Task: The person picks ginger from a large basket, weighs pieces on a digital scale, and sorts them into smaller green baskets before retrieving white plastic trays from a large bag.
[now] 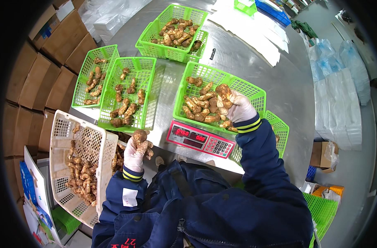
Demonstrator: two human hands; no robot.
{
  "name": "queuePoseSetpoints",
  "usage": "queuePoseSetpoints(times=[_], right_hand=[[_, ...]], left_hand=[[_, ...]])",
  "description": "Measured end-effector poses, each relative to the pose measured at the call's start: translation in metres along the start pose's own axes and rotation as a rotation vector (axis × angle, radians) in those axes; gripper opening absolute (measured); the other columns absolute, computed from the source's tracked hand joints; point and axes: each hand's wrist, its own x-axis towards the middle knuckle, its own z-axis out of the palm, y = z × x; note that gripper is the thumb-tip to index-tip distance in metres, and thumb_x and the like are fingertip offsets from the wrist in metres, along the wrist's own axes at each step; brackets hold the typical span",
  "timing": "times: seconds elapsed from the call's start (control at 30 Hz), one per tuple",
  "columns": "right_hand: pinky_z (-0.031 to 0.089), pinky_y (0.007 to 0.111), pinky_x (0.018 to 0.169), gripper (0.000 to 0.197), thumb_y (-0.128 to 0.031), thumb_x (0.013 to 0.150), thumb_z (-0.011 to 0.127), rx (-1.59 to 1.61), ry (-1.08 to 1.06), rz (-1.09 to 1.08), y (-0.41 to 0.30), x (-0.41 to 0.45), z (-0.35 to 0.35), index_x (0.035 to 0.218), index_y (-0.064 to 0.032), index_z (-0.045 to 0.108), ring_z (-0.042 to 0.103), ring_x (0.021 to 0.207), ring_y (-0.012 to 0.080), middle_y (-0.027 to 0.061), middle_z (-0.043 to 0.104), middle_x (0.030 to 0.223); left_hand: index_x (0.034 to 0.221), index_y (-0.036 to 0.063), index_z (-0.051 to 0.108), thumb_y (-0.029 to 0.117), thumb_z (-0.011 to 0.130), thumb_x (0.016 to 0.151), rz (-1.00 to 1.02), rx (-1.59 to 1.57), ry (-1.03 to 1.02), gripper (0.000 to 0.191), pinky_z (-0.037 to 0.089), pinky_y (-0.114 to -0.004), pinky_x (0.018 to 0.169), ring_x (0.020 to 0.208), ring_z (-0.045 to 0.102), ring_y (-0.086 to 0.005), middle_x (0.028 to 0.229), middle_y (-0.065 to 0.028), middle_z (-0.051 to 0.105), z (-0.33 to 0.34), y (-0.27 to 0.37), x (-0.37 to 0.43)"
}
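Note:
My gloved right hand (239, 107) grips a brown mushroom (223, 93) above a green plastic basket (259, 93), where several more mushrooms (193, 105) lie. That basket stands at the pink-framed digital scale (202, 139), whose display is lit. My gloved left hand (134, 155) is closed around mushrooms (140, 136), between the scale and a large white plastic crate (106, 148). A pile of mushrooms (83, 176) lies in the crate, which is tilted. Left of the scale, two green baskets (153, 71) (115, 51) hold several mushrooms each.
At the table's far side, stacked green baskets (204, 18) hold more mushrooms. White sheets (247, 28) and a small black object (212, 54) lie on the steel table (287, 77). Another green basket (283, 124) is partly under my right sleeve. Cardboard boxes (36, 80) are stacked at left.

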Motion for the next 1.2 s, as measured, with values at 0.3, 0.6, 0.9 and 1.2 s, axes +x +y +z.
queuePoseSetpoints(times=[0.3,0.6,0.9,1.2], right_hand=[[0.047,0.029,0.056,0.04,-0.026,0.09,0.054,0.249,-0.066,0.427,0.104,0.025,0.104,0.119,0.0019,0.052,0.06,0.069,0.0196,0.01,0.065,0.09],[0.05,0.024,0.061,0.02,-0.024,0.093,0.058,-0.233,-0.075,0.463,0.229,0.099,0.147,0.11,-0.0127,0.06,0.065,0.073,0.0129,0.0037,0.068,0.097],[0.048,0.024,0.088,0.03,-0.013,0.091,0.062,-0.53,-0.217,0.33,0.228,0.01,0.138,0.117,0.0019,0.059,0.06,0.098,0.0107,0.007,0.065,0.107],[0.048,0.025,0.087,0.038,-0.013,0.089,0.065,-0.634,-0.036,0.358,0.21,-0.055,0.086,0.124,-0.0006,0.054,0.059,0.098,0.0119,0.0058,0.064,0.107]], left_hand=[[0.119,0.0051,0.05,0.019,0.06,0.092,0.014,-0.015,0.159,0.032,0.043,-0.019,0.045,0.053,0.058,-0.009,0.083,-0.0066,0.065,-0.035,0.015,-0.022],[0.107,0.01,0.057,0.026,0.066,0.089,-0.224,0.051,0.282,0.026,0.035,-0.018,0.037,0.041,0.05,-0.007,0.061,-0.0013,0.059,-0.062,0.019,-0.051],[0.103,0.002,0.064,0.014,0.075,0.081,-0.178,0.69,-0.09,0.027,0.044,-0.021,0.059,0.067,0.053,-0.0055,0.077,0.002,0.063,-0.057,-0.021,-0.049],[0.104,0.005,0.066,0.025,0.076,0.077,-0.117,0.894,-0.377,0.035,0.051,-0.036,0.072,0.082,0.065,-0.0315,0.089,-0.0174,0.067,-0.005,-0.035,-0.039]])
